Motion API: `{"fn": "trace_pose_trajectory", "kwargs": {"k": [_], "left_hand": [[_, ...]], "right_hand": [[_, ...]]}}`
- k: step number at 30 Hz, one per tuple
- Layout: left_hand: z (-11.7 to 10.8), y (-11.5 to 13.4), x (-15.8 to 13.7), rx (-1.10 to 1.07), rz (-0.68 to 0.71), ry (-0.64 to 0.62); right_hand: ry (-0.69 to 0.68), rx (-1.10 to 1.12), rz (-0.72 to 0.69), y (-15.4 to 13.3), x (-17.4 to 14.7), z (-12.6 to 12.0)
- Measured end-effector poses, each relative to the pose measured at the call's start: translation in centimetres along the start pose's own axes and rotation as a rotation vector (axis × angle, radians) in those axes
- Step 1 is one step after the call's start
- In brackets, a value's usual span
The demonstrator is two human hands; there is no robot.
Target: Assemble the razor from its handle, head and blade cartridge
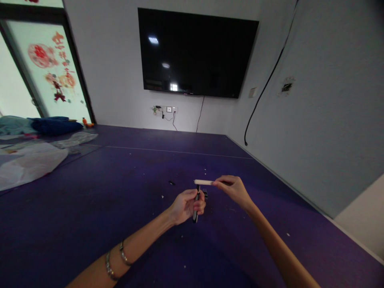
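My left hand [187, 206] is closed around a slim black-and-silver pen-like tool [195, 216] that stands nearly upright. In my right hand [234, 188], a pale, cream-coloured stick [204, 182] is pinched at one end and points left, almost level. The stick's free end is right at the tool's dark tip; whether the two touch I cannot tell. Just behind my left fingers, partly hidden, lies a small dark object [205, 193]. A short black piece [171, 183] rests on the purple floor beyond my left hand.
Small pale bits are scattered on the purple floor [120, 224]. Clear plastic sheeting [33, 162] and blue cloth [57, 125] lie at the left by a glass door [45, 60]. A television [198, 52] hangs on the far wall; a black cable [264, 88] dangles at the right.
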State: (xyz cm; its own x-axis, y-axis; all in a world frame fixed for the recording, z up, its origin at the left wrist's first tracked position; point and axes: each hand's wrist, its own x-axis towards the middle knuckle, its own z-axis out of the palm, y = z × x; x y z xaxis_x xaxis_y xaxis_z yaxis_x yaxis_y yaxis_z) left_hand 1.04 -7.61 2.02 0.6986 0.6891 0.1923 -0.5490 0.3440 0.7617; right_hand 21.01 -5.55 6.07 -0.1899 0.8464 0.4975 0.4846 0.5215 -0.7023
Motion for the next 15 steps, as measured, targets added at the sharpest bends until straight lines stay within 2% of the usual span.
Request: {"fn": "trace_pose_trajectory", "kwargs": {"k": [5,8,11,15], "left_hand": [[0.1,0.3,0.0,-0.012,0.001,-0.044],[-0.1,0.3,0.1,0.004,0.006,-0.023],[-0.2,0.2,0.1,0.037,-0.012,0.000],[-0.1,0.3,0.1,0.066,0.004,-0.004]], "right_hand": [[-0.028,-0.049,0.002,0.3,0.0,-0.8],[-0.006,-0.060,0.016,0.1,0.0,-0.9],[-0.039,-0.077,-0.035,-0.2,0.0,-0.7],[-0.057,-0.093,-0.029,0.5,0.1,-1.3]]}}
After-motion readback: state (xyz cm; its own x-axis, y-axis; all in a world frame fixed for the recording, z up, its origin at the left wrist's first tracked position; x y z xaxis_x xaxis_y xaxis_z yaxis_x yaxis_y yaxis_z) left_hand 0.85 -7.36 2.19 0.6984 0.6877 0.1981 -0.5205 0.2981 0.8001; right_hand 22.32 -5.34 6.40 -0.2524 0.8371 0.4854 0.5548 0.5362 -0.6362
